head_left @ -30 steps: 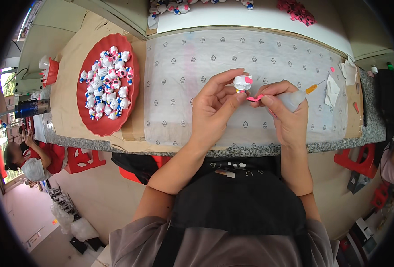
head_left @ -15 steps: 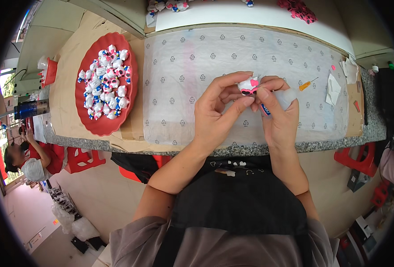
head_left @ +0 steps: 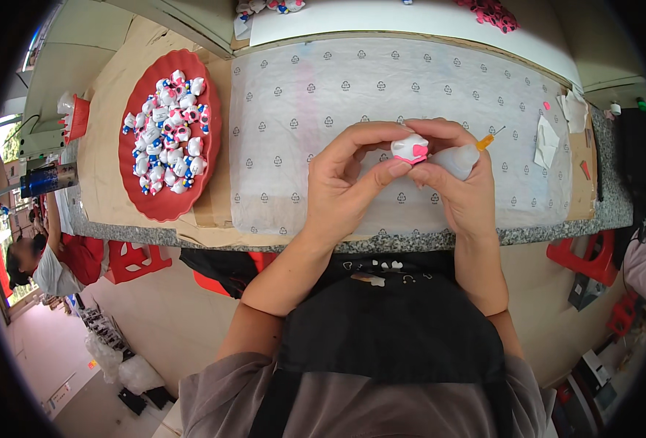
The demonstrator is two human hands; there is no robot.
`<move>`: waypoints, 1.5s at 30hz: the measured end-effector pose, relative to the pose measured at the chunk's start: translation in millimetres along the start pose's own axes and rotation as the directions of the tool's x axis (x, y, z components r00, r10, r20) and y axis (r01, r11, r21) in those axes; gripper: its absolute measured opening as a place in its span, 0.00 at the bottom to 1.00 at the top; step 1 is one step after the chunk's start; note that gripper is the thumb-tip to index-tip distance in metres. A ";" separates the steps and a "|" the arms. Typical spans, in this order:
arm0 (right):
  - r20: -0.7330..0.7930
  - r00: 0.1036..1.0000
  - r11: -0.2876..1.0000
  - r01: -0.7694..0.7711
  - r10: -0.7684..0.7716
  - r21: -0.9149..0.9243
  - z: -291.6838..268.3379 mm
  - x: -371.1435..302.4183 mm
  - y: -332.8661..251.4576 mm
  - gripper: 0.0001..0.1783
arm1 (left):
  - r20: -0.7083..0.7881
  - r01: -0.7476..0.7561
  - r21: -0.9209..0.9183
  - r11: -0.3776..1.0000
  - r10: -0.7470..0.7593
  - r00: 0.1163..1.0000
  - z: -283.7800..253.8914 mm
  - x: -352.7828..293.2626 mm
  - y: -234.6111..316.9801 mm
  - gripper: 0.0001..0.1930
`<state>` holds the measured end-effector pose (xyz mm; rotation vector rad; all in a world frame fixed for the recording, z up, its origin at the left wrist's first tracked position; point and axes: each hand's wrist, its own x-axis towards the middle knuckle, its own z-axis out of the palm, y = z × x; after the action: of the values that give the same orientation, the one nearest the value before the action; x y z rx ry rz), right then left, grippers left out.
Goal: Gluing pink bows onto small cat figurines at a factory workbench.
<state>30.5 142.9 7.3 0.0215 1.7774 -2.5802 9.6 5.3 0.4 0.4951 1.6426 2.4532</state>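
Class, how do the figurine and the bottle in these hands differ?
The figurine is white and pink; the bottle is translucent. The bottle has an orange nozzle; the figurine none. The left hand and right hand touch the figurine; only the right holds the bottle. Both are held above the sheet.

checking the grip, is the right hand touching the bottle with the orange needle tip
Touching: the head view shows the needle-tip bottle cradled in the right hand, its side against the skin.

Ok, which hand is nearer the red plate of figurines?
Left. The left hand is to the right of the red plate, across the patterned sheet; the right hand, holding a bottle, is farther right.
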 end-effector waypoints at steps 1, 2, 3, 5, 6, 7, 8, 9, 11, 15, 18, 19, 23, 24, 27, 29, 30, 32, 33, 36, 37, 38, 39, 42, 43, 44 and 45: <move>-0.003 1.000 1.000 -0.002 0.002 0.000 -1.1 -0.2 -1.2 0.21 | 0.000 0.003 -0.001 1.000 -0.003 1.000 -0.6 0.4 0.4 0.13; -0.005 1.000 0.999 0.014 -0.014 -0.029 -1.9 -0.5 -2.4 0.19 | 0.029 -0.004 -0.007 1.000 0.004 1.000 -1.4 1.3 0.5 0.13; -0.006 1.000 0.998 0.029 -0.030 -0.059 -2.7 -0.9 -2.7 0.17 | 0.057 -0.012 -0.014 1.000 0.012 0.998 -2.0 1.9 0.6 0.12; -0.008 0.998 0.997 0.058 -0.058 -0.052 -5.0 -1.4 -0.8 0.16 | 0.070 -0.036 0.059 0.998 0.031 0.997 -1.6 3.6 1.1 0.11; -0.008 0.996 0.995 0.087 -0.088 -0.047 -5.9 -1.6 -0.1 0.15 | 0.085 -0.063 0.131 0.989 0.052 0.995 -1.4 4.2 1.5 0.10; -0.009 0.996 0.995 0.085 -0.086 -0.046 -6.7 -2.1 -0.4 0.15 | 0.084 -0.061 0.131 0.990 0.050 0.995 -1.3 3.9 2.1 0.10; 0.003 0.993 0.989 0.118 -0.118 -0.089 -7.4 -2.5 -1.2 0.14 | 0.086 -0.059 0.148 0.987 0.046 0.995 -1.2 3.5 2.7 0.10; 0.018 0.989 0.980 0.151 -0.150 -0.132 -7.6 -2.8 -2.3 0.13 | 0.088 -0.057 0.165 0.985 0.043 0.995 -1.1 3.4 3.1 0.09; 0.010 0.990 0.977 0.139 -0.139 -0.163 -5.7 -5.4 -5.4 0.13 | 0.081 -0.041 0.144 0.989 0.030 0.996 -1.6 2.9 3.4 0.09; -0.008 0.990 0.963 0.138 -0.144 -0.230 -3.5 -7.9 -7.9 0.13 | 0.068 -0.006 0.090 0.996 0.000 0.998 -2.0 1.2 1.2 0.08; 0.000 0.990 0.957 0.137 -0.142 -0.257 -4.8 -8.4 -7.2 0.13 | 0.059 0.048 0.061 0.997 -0.052 0.997 -1.4 -0.5 2.1 0.09; 0.002 0.990 0.957 0.137 -0.141 -0.257 -4.1 -8.0 -8.0 0.13 | 0.057 0.047 0.060 0.997 -0.050 0.997 -0.4 -0.3 3.7 0.09; -0.020 0.997 0.976 0.068 -0.073 -0.208 -4.1 -6.0 -10.8 0.13 | 0.051 0.185 -0.020 0.982 -0.184 0.982 -0.5 -0.2 4.9 0.11; -0.005 0.997 0.972 0.076 -0.079 -0.223 -5.0 -5.5 -10.8 0.13 | 0.057 0.179 0.015 0.984 -0.180 0.982 -1.2 -0.5 3.9 0.11; -0.025 0.998 0.980 0.049 -0.055 -0.191 -7.9 -4.5 -8.7 0.12 | 0.030 0.151 0.029 0.988 -0.152 0.988 1.4 -0.1 1.5 0.12; -0.019 0.997 0.977 0.070 -0.075 -0.199 -6.4 -4.7 -8.8 0.12 | 0.018 0.119 0.075 0.990 -0.120 0.993 2.8 -1.0 2.4 0.11; -0.018 0.995 0.974 0.089 -0.094 -0.208 -5.9 -4.9 -8.8 0.12 | 0.010 0.090 0.120 0.989 -0.091 0.996 3.6 -1.4 2.7 0.11; -0.022 0.995 0.974 0.094 -0.101 -0.208 -6.7 -4.9 -6.6 0.12 | 0.006 0.048 0.169 0.984 -0.050 0.999 4.9 -1.0 -0.6 0.11; -0.023 0.994 0.973 0.102 -0.109 -0.208 -7.3 -4.6 -5.3 0.12 | 0.003 0.004 0.219 0.976 -0.005 1.000 5.4 -0.5 -2.3 0.11; -0.032 0.993 0.976 0.105 -0.113 -0.192 -8.9 -2.9 0.2 0.13 | -0.009 -0.034 0.285 0.958 0.038 0.999 5.5 -0.6 -5.2 0.11; -0.027 0.993 0.976 0.104 -0.111 -0.190 -8.7 -2.5 1.0 0.13 | -0.014 -0.033 0.288 0.957 0.039 0.999 6.0 -1.2 -5.2 0.11; -0.039 0.995 0.980 0.085 -0.094 -0.181 -7.9 -1.5 1.6 0.13 | -0.039 -0.003 0.231 0.973 0.013 0.999 6.1 -1.3 -4.4 0.11; -0.047 0.996 0.983 0.067 -0.076 -0.171 -6.5 -0.2 2.1 0.14 | -0.066 0.024 0.174 0.984 -0.012 0.998 6.1 -1.5 -2.8 0.11; -0.030 0.996 0.974 0.073 -0.081 -0.212 -7.1 -2.3 -2.5 0.16 | 0.029 0.179 -0.169 0.969 -0.177 0.984 2.3 -1.3 0.7 0.11; -0.041 0.995 0.972 0.077 -0.089 -0.223 -7.5 -5.2 -5.4 0.15 | 0.081 0.138 -0.157 0.978 -0.126 0.989 1.5 0.2 -3.5 0.11; -0.048 0.994 0.970 0.081 -0.094 -0.228 -8.0 -8.0 -6.5 0.15 | 0.128 0.097 -0.139 0.986 -0.079 0.989 0.1 1.2 -3.8 0.12; -0.043 0.994 0.965 0.088 -0.102 -0.249 -6.9 -10.0 -7.9 0.15 | 0.122 0.182 -0.233 0.955 -0.157 0.980 0.2 -0.7 1.4 0.11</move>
<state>40.5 152.2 12.4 0.0066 2.1581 -2.4197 10.4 4.8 1.6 0.4170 1.2656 2.4129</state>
